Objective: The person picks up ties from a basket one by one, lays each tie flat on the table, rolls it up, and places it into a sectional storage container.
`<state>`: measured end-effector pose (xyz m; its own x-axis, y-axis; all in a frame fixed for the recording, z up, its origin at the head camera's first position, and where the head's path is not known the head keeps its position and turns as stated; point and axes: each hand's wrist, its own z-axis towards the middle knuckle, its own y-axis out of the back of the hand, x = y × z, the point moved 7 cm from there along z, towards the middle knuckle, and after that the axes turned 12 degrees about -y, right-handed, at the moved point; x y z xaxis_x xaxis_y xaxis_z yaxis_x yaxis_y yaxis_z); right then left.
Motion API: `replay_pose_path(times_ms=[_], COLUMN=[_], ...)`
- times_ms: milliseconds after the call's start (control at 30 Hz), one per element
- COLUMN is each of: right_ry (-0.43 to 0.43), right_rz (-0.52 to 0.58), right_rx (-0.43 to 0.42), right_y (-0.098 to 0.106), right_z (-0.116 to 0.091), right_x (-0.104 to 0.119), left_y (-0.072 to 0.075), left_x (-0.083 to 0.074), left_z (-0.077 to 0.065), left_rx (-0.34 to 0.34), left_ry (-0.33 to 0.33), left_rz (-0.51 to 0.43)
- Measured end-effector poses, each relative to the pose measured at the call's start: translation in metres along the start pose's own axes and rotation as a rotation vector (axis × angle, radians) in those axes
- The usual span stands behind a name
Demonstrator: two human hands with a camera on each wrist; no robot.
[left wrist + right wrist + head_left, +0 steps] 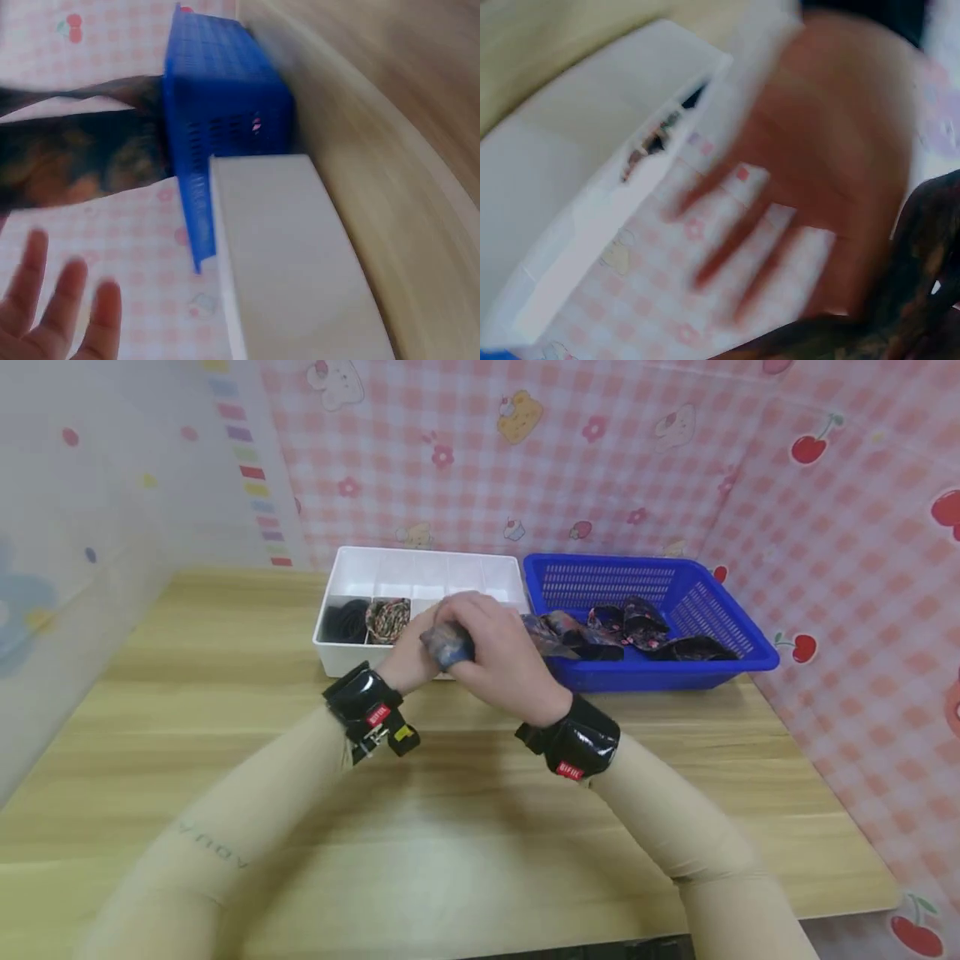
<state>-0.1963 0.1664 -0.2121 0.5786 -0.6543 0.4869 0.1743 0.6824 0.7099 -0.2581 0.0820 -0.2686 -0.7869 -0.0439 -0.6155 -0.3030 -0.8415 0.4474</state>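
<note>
Gripping patterned cloth (79, 159), R hand (504, 652) held it raised, prob. to clear white tray (341, 660); L hand (411, 656) kept nothing, fingers spread.

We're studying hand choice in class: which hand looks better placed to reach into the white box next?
Probably the left hand: its fingers look spread and apparently free, close to the white box, while the right hand grips the cloth.

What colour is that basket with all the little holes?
It's bright blue all over. The basket shows best in the head view.
</note>
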Motion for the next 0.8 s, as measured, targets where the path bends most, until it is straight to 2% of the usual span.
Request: replay_pose_path(times_ms=[67, 133, 200, 300, 367, 433, 533, 600, 700, 800], right_ry=[0.081, 0.078, 0.054, 0.020, 0.004, -0.011, -0.006, 0.006, 0.002, -0.030], right_rz=[-0.025, 0.022, 0.052, 0.034, -0.020, -0.040, -0.079, -0.144, -0.305, -0.460], right_rx=[-0.044, -0.067, -0.088, -0.110, -0.114, -0.080, 0.027, 0.119, 0.229, 0.296], right_y=[-0.012, -0.020, -0.028, -0.042, -0.051, -0.060, -0.066, -0.066, -0.057, -0.044], right_z=[-0.011, -0.018, -0.023, -0.027, -0.027, -0.026, -0.024, -0.025, -0.031, -0.041], right_x=[0.005, 0.002, -0.003, -0.003, 0.003, 0.007, 0.006, -0.001, -0.028, -0.060], left_y=[0.014, 0.026, 0.031, 0.023, 0.017, 0.015, 0.026, 0.037, 0.052, 0.062], left_x=[-0.009, -0.015, -0.018, -0.018, -0.020, -0.025, -0.034, -0.039, -0.047, -0.050], left_z=[-0.016, -0.031, -0.046, -0.070, -0.082, -0.093, -0.104, -0.111, -0.123, -0.138], left_rx=[-0.018, -0.017, 0.018, 0.136, 0.192, 0.211, 0.186, 0.198, 0.296, 0.400], left_ry=[0.050, 0.074, 0.123, 0.231, 0.284, 0.311, 0.287, 0.252, 0.138, 0.043], left_rz=[-0.028, -0.109, -0.180, -0.313, -0.340, -0.341, -0.247, -0.171, 0.027, 0.250])
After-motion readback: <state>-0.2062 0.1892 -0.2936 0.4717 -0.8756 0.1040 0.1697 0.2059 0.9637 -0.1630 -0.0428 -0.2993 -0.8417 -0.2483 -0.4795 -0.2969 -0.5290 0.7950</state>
